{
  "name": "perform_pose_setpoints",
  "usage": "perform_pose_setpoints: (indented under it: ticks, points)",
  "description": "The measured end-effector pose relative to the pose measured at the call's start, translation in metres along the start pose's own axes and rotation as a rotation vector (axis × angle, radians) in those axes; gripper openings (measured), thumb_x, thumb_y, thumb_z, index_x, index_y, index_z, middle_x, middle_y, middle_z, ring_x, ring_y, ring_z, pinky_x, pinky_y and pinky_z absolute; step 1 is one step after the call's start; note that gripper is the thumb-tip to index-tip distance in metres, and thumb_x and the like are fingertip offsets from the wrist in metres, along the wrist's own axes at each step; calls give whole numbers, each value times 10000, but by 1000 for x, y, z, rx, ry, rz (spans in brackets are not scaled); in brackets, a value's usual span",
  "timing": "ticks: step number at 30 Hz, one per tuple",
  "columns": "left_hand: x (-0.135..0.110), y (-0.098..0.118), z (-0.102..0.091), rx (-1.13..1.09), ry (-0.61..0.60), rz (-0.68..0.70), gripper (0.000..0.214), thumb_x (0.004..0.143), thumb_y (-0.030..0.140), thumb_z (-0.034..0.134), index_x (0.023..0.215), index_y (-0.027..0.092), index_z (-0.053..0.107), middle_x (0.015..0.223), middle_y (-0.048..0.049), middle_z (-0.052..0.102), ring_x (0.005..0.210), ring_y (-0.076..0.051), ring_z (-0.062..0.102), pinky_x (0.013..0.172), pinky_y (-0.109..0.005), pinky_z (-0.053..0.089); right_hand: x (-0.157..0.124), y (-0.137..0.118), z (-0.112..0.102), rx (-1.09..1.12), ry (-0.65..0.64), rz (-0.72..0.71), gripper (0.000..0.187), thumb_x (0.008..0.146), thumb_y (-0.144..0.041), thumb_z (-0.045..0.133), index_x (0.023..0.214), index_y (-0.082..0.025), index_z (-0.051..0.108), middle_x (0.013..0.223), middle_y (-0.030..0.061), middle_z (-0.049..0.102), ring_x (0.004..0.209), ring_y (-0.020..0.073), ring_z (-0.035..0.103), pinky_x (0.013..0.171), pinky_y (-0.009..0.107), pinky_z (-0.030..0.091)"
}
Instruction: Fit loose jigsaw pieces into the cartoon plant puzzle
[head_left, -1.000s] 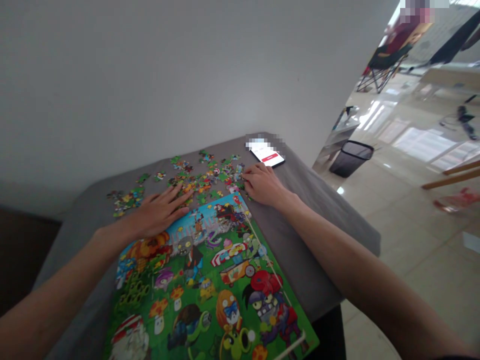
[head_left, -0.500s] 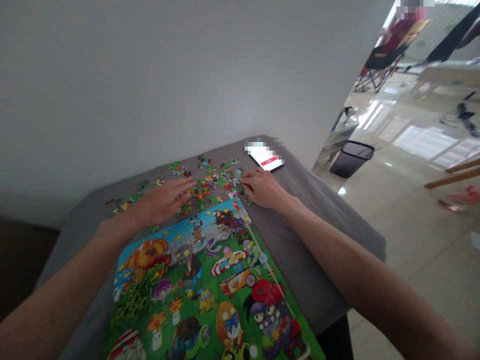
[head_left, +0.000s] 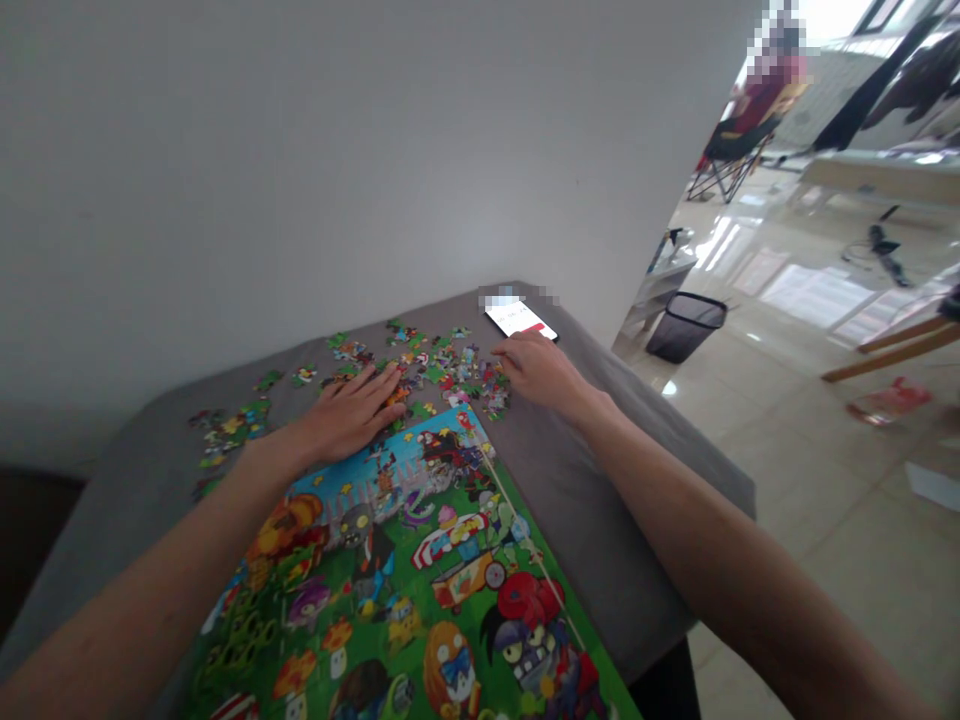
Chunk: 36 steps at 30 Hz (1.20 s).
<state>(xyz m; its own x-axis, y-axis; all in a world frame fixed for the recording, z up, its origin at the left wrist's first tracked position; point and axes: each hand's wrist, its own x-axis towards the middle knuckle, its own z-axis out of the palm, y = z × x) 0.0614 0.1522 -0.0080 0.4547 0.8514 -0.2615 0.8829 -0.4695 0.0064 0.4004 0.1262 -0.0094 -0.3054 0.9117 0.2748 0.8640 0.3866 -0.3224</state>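
Observation:
My left hand (head_left: 358, 408) lies palm down with its fingers spread over loose jigsaw pieces, and covers some of them. Its heel is by the top edge of a colourful cartoon picture board (head_left: 442, 520), which shows plants and zombies on a green ground. At the right end of the scattered puzzle pieces (head_left: 435, 372) is my right hand (head_left: 538, 372). Its fingers are loosely bent and point left, and nothing shows in them. Just behind that hand, a smartphone (head_left: 517, 317) with a lit screen lies on the cloth.
A grey cloth (head_left: 600, 520) covers the table, which stands against a pale wall (head_left: 337, 170). More puzzle pieces (head_left: 236, 428) lie to the left. On the tiled floor at right are a dark waste bin (head_left: 688, 327) and wooden legs (head_left: 892, 350). A person sits in a folding chair (head_left: 739, 140) farther back.
My left hand has slid right with its fingers more spread, uncovering pieces at left. My right hand has drawn slightly right, off the pieces at its fingertips. The view has shifted a little.

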Motion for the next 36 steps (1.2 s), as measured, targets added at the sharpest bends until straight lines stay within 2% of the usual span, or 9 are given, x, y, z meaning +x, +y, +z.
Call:
perform_pose_setpoints:
  ticks: [6, 11, 14, 17, 20, 23, 25, 29, 36]
  points:
    - [-14, -13, 4, -35, 80, 15, 859, 1099, 721, 147, 1755, 218, 378, 1829, -119, 319, 1720, -408, 235, 1335, -660, 297, -6, 7, -11, 80, -140, -169, 262, 1076, -210, 642, 1264, -195, 823, 1295, 123, 801, 1260, 282, 689, 1155, 433, 464]
    - [-54, -32, 3, -104, 175, 23, 906, 1084, 785, 89, 1736, 247, 418, 1819, -55, 369, 1722, -373, 243, 1391, -629, 220, -13, 9, -20, 135, -230, -188, 371, 988, -330, 825, 1354, -267, 803, 1486, 109, 707, 1445, 334, 566, 1274, 562, 360]
    - [-86, -49, 11, -192, 210, 55, 798, 1106, 765, 189, 1697, 315, 482, 1801, 12, 416, 1722, -344, 249, 1420, -588, 184, -15, 6, -20, 134, -284, -191, 414, 939, -337, 882, 1344, -280, 817, 1529, 111, 675, 1493, 355, 521, 1297, 596, 328]
    - [-113, -68, 30, -253, 254, 34, 658, 1119, 708, 266, 1672, 434, 492, 1773, 83, 463, 1705, -322, 310, 1425, -577, 211, -17, 6, -22, 118, -306, -192, 306, 938, -285, 871, 1244, -289, 861, 1516, 95, 690, 1501, 357, 513, 1306, 603, 308]
    - [-129, -86, 50, -251, 273, 31, 550, 1113, 657, 337, 1646, 581, 451, 1752, 166, 472, 1690, -309, 346, 1423, -595, 231, -20, 9, -29, 112, -317, -194, 210, 917, -255, 878, 1120, -309, 890, 1469, 68, 727, 1471, 346, 543, 1292, 606, 315]
    - [-133, -98, 61, -253, 289, 43, 516, 1103, 642, 386, 1615, 639, 448, 1747, 206, 462, 1692, -308, 340, 1421, -606, 238, -23, 11, -36, 92, -368, -172, 117, 885, -279, 914, 1000, -278, 896, 1365, 72, 771, 1404, 339, 596, 1257, 576, 364]
    - [-134, -100, 62, -264, 321, 56, 500, 1102, 652, 385, 1591, 629, 483, 1731, 206, 488, 1688, -303, 347, 1422, -597, 236, -24, 9, -36, 84, -354, -165, 178, 897, -327, 914, 1066, -276, 893, 1347, 78, 775, 1387, 335, 608, 1254, 562, 373]
    - [-136, -90, 55, -271, 335, 55, 567, 1102, 708, 323, 1563, 510, 587, 1696, 132, 564, 1666, -313, 387, 1425, -574, 219, -22, 5, -27, 43, -312, -190, 460, 943, -335, 870, 1398, -338, 800, 1495, 89, 714, 1423, 352, 582, 1256, 593, 381]
    - [-149, -51, 35, -310, 394, 48, 824, 1096, 818, 180, 1460, 299, 706, 1607, -5, 667, 1625, -310, 434, 1397, -546, 260, -23, 5, -14, 34, -372, -210, 406, 919, -311, 886, 1323, -325, 845, 1549, 123, 667, 1463, 398, 569, 1269, 663, 369]
